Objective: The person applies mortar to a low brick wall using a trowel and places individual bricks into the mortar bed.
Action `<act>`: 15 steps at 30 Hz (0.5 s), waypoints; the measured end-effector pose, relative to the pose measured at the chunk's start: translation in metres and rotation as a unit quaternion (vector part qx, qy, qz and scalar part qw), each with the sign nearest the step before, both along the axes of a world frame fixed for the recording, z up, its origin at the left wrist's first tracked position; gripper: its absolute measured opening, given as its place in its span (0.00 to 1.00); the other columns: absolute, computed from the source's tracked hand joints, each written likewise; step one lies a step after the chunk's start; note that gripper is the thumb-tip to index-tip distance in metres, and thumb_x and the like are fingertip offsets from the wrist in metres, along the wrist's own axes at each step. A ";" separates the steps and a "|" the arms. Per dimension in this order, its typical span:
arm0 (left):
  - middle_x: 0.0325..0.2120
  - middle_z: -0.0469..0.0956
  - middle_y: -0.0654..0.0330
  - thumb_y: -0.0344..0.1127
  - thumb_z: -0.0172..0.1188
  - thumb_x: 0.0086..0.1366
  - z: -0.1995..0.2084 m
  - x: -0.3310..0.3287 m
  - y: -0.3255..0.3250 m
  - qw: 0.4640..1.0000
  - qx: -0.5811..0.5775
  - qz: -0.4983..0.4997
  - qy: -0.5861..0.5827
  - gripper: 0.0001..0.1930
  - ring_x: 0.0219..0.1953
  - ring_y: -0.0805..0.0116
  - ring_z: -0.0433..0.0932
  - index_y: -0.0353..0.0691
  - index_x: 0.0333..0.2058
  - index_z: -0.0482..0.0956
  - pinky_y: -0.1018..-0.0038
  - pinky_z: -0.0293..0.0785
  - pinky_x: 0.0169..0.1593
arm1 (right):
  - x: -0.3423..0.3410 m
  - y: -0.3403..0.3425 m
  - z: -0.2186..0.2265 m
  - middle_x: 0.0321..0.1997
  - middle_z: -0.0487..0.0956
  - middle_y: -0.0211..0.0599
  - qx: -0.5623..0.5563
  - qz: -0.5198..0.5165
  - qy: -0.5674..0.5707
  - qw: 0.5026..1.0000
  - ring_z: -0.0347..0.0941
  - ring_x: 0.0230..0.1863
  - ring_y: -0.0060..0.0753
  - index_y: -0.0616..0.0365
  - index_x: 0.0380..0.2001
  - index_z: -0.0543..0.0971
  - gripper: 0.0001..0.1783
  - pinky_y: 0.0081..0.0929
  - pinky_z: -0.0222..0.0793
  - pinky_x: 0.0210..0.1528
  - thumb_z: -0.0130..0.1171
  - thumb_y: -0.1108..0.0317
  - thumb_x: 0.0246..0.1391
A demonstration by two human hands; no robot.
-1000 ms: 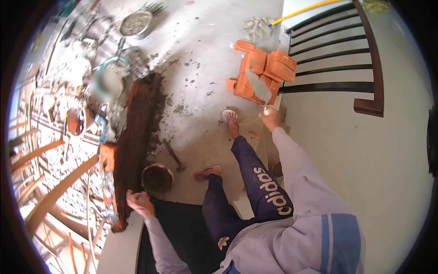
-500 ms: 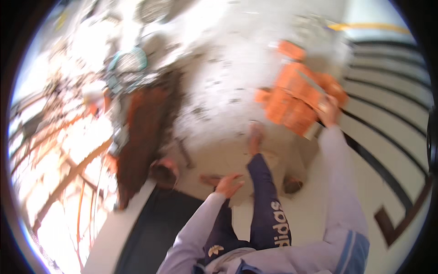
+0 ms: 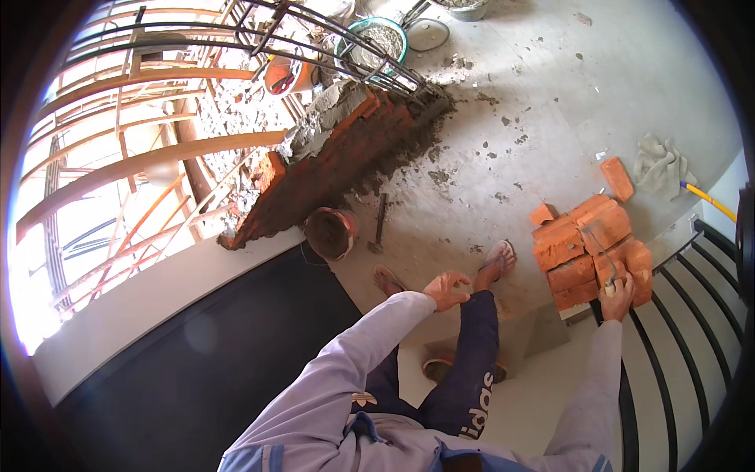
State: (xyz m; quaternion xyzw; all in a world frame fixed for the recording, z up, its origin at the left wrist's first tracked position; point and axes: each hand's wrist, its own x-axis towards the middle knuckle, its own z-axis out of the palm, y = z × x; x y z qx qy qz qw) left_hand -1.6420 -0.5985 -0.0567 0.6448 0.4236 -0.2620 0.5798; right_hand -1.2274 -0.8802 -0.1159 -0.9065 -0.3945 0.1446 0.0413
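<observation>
My right hand (image 3: 619, 297) grips the pale handle of a trowel (image 3: 606, 259), whose thin metal part lies against a stack of orange bricks (image 3: 568, 250). The fingers wrap round the handle at the near right side of the stack. My left hand (image 3: 447, 291) hangs in front of my knee, fingers partly curled but apart, holding nothing. Left of it on the floor lies a hammer (image 3: 380, 224), beside a bucket (image 3: 331, 234) with a dark inside. A low brick wall (image 3: 338, 157) smeared with dark mortar runs along the left.
Black railing bars (image 3: 657, 354) curve along the right. A cloth (image 3: 662, 164) and a loose brick (image 3: 617, 179) lie beyond the stack. Teal-rimmed basin (image 3: 376, 47) of mortar stands behind the wall, near an orange bucket (image 3: 285, 75). Mortar crumbs dot the concrete floor (image 3: 535, 94).
The view has turned, so the wall and bricks appear further right and lower. My left hand has shifted toward my right knee. The trowel stays in my right hand at the bricks.
</observation>
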 end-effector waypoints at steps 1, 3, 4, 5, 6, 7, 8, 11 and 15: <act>0.49 0.75 0.50 0.46 0.66 0.54 0.005 0.006 0.002 1.000 -0.005 -0.002 -0.003 0.25 0.54 0.57 0.74 0.45 0.50 0.76 0.63 0.69 0.57 | 0.001 0.007 0.009 0.60 0.66 0.51 -0.004 -0.007 0.027 1.000 0.63 0.58 0.56 0.62 0.36 0.75 0.24 0.46 0.61 0.58 0.73 0.72 0.32; 0.51 0.75 0.49 0.48 0.68 0.52 0.018 0.017 0.013 0.999 -0.028 0.011 -0.041 0.29 0.55 0.54 0.74 0.42 0.52 0.75 0.62 0.68 0.59 | -0.014 0.022 0.035 0.58 0.68 0.52 0.047 -0.099 0.142 0.984 0.64 0.57 0.54 0.63 0.38 0.76 0.26 0.46 0.61 0.59 0.73 0.70 0.30; 0.53 0.74 0.47 0.49 0.69 0.51 0.028 0.026 0.017 0.995 -0.057 0.021 -0.075 0.34 0.56 0.52 0.73 0.40 0.55 0.74 0.62 0.68 0.60 | -0.017 0.026 0.047 0.51 0.73 0.45 0.127 -0.063 0.177 0.974 0.70 0.51 0.45 0.62 0.39 0.77 0.28 0.42 0.65 0.54 0.74 0.67 0.30; 0.56 0.71 0.47 0.50 0.70 0.51 0.042 0.021 0.025 0.993 -0.088 0.034 -0.067 0.39 0.60 0.54 0.69 0.40 0.59 0.69 0.63 0.64 0.63 | -0.049 0.068 0.089 0.45 0.75 0.37 0.173 -0.118 0.298 0.931 0.72 0.43 0.33 0.60 0.37 0.77 0.24 0.34 0.69 0.47 0.74 0.67 0.34; 0.60 0.68 0.48 0.52 0.72 0.51 0.055 0.025 0.036 0.988 -0.128 0.040 -0.078 0.44 0.64 0.56 0.65 0.40 0.63 0.64 0.63 0.60 0.66 | -0.058 0.079 0.102 0.35 0.75 0.30 0.128 -0.215 0.440 0.862 0.72 0.32 0.24 0.56 0.31 0.75 0.18 0.27 0.69 0.34 0.74 0.67 0.38; 0.61 0.66 0.47 0.53 0.72 0.50 0.060 -0.006 0.043 0.981 -0.123 0.069 -0.134 0.48 0.65 0.56 0.62 0.38 0.64 0.60 0.64 0.58 0.67 | -0.101 0.120 0.123 0.31 0.75 0.28 0.128 -0.268 0.495 0.817 0.71 0.30 0.22 0.54 0.30 0.75 0.17 0.26 0.69 0.31 0.73 0.68 0.38; 0.62 0.64 0.47 0.54 0.73 0.49 0.062 -0.029 0.048 0.969 -0.114 0.099 -0.195 0.52 0.67 0.55 0.60 0.37 0.66 0.57 0.65 0.55 0.68 | -0.142 0.159 0.151 0.28 0.74 0.26 0.128 -0.323 0.536 0.769 0.71 0.27 0.20 0.53 0.29 0.74 0.16 0.26 0.68 0.28 0.73 0.70 0.39; 0.62 0.63 0.46 0.55 0.75 0.46 0.150 -0.022 0.101 0.981 -0.013 0.015 -0.192 0.55 0.67 0.55 0.59 0.35 0.66 0.56 0.67 0.54 0.68 | -0.224 0.241 0.199 0.39 0.79 0.34 0.290 -0.335 0.716 0.539 0.76 0.44 0.32 0.60 0.43 0.76 0.24 0.31 0.73 0.48 0.72 0.70 0.39; 0.56 0.69 0.45 0.55 0.75 0.42 0.259 -0.064 0.161 0.967 0.055 0.094 -0.229 0.53 0.60 0.53 0.67 0.32 0.62 0.60 0.64 0.62 0.63 | -0.305 0.322 0.242 0.52 0.75 0.43 0.373 -0.277 0.794 0.392 0.73 0.53 0.43 0.63 0.58 0.67 0.43 0.41 0.71 0.57 0.72 0.67 0.35</act>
